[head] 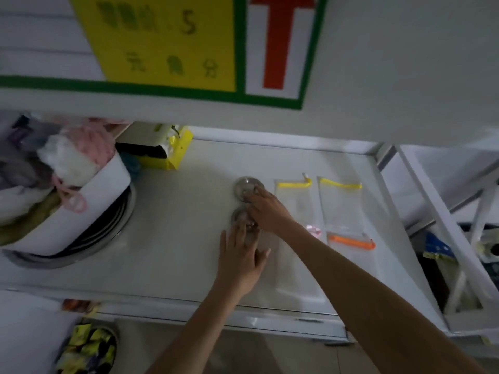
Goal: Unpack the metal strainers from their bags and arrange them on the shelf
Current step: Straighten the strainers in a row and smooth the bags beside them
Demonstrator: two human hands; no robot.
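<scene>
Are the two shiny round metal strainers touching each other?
Apart. The head view shows pale shelf between the far round metal strainer and the near one.

Both bare forearms reach forward over the shelf's front edge. The left hand (239, 261) lies palm down with fingers spread and loose. The right hand (266, 210) reaches farther in, crossing above it, fingers extended, gripping nothing visible.

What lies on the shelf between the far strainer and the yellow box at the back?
Nothing: in the head view the shelf is bare between the far strainer and the yellow box.
</scene>
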